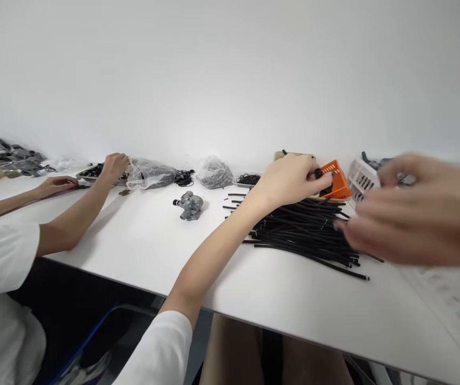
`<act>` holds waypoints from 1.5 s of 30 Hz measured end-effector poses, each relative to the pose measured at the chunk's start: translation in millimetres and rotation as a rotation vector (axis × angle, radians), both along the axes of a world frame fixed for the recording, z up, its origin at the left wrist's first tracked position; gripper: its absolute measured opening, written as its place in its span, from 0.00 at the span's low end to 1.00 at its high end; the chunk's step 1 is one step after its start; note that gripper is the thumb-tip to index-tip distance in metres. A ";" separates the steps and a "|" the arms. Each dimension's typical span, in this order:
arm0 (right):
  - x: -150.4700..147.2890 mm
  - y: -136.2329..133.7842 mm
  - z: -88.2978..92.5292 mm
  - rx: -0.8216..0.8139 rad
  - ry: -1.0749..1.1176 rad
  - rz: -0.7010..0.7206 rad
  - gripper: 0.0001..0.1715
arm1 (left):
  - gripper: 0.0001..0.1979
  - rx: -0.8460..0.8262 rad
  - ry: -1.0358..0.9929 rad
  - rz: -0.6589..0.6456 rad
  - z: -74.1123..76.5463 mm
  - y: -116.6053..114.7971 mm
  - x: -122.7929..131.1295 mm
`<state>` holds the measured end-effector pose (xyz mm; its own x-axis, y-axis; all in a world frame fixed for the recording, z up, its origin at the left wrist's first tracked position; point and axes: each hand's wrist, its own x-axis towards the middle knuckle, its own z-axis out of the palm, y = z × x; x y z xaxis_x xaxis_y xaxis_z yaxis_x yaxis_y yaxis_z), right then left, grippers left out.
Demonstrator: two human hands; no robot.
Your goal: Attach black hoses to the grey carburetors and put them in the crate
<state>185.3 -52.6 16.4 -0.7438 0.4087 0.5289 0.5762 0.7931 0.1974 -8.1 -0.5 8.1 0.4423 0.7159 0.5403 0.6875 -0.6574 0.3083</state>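
Observation:
My left hand [288,179] reaches across the table to an orange slotted basket [340,182]. Its thumb and fingers close on a small black part [326,184] at the basket's mouth; the exact kind is hard to make out. Under and in front of that hand lies a pile of black rubber tubes [310,230]. My right hand [418,208] is raised over the table's right side, smeared by motion, so whether it holds anything does not show. A white slotted basket [362,179] with grey parts stands just behind it.
Left of the tubes sits a grey valve-like fitting [190,205]. Along the wall are clear bags of small parts [214,172] and a tray of black rings [248,179]. A co-worker's hands [113,164] work at the left, beyond which grey parts [5,155] are heaped.

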 end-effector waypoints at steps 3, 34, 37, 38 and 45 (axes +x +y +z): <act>-10.0 51.6 47.7 0.212 -0.091 -0.164 0.32 | 0.19 0.015 -0.088 0.070 5.1 1.7 -6.9; -21.7 90.5 -158.1 -0.511 1.036 -0.166 0.20 | 0.20 -0.376 0.143 0.583 -102.6 -46.0 -125.9; -18.4 76.4 -162.6 -0.362 0.950 -0.203 0.17 | 0.20 -0.404 0.198 0.912 -136.9 -58.2 -187.3; -17.3 73.2 -164.0 -0.320 0.909 -0.200 0.15 | 0.21 -0.407 0.219 0.982 -143.5 -59.8 -204.7; -3.7 66.9 -173.8 -0.167 0.777 -0.235 0.12 | 0.20 -0.480 0.431 0.938 -142.7 -37.0 -244.1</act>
